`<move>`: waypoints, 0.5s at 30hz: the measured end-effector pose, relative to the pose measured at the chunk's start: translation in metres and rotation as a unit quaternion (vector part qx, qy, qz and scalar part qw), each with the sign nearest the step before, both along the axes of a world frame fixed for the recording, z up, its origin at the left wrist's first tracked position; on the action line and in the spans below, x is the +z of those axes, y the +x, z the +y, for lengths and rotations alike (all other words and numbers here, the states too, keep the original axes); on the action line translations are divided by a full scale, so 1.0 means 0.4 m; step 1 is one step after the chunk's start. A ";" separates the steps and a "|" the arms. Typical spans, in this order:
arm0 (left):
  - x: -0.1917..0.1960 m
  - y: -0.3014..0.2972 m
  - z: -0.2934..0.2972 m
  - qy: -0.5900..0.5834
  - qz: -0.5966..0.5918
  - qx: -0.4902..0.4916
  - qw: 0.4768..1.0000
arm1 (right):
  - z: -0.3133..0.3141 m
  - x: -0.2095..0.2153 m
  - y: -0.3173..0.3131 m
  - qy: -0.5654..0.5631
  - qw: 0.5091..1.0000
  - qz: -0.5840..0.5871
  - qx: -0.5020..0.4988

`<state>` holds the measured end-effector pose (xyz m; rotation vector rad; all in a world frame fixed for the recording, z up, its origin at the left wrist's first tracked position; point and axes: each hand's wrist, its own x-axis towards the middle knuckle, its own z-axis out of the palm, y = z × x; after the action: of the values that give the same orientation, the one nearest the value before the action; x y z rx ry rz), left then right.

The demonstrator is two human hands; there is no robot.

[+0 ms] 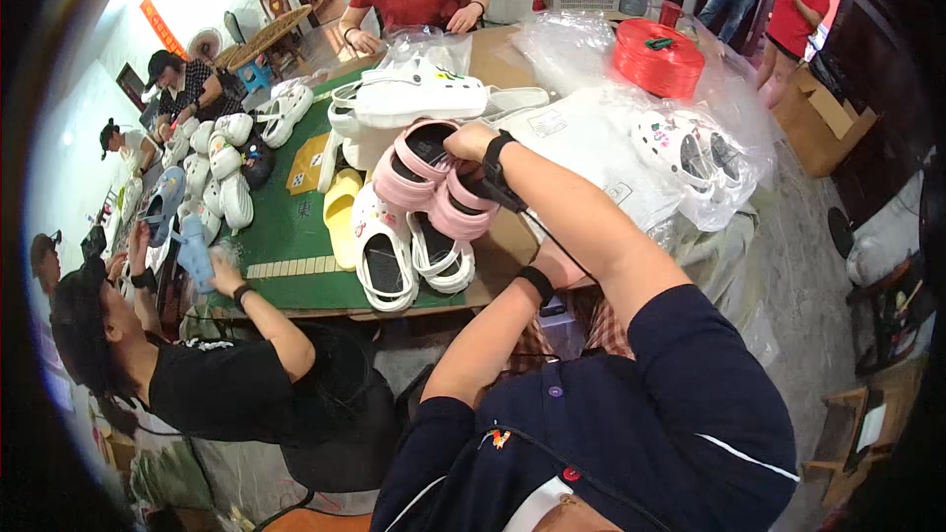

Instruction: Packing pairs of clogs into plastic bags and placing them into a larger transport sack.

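Observation:
My right hand (475,144) reaches over the table and is closed on a pair of pink clogs (461,205), its fingers at the opening of the upper one. My left hand (560,264) is low by the table edge, partly covered by my right forearm, with its fingers hidden. Just below the pink pair sit white clogs (386,266) with small charms and black insides. A yellow slipper (341,217) lies to their left. Behind my right hand, more white clogs (422,97) are stacked. Flat white plastic bags (567,128) lie under and beyond my right forearm.
A red roll of plastic twine (658,57) stands at the back right, near bagged white clogs (690,153). At left, a co-worker in black holds a light blue clog (195,254). Beyond is a pile of white clogs (219,163). A person in red sits across the table.

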<state>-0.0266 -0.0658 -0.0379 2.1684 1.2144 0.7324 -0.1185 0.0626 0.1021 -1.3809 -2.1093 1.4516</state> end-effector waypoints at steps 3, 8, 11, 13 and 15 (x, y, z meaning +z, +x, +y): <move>-0.099 -0.003 0.033 0.111 0.140 -0.009 0.984 | 0.005 0.103 0.081 0.025 0.986 -0.083 0.146; -0.023 0.024 0.052 0.096 0.193 0.044 0.976 | 0.031 0.172 0.322 0.093 0.961 -0.136 0.221; -0.060 0.001 0.040 0.406 0.142 0.044 0.902 | -0.001 0.220 0.517 0.099 0.975 -0.112 0.167; 0.031 0.028 0.033 0.285 0.044 0.045 0.957 | -0.056 0.240 0.681 0.128 0.983 -0.068 0.115; -0.074 -0.005 0.080 0.200 0.076 0.098 0.972 | -0.123 0.243 0.781 0.173 0.981 -0.023 0.090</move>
<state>-0.0286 -0.0340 -0.0675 2.4890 1.4782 0.9792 0.1939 0.0134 0.1994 -1.1264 -2.4269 1.0470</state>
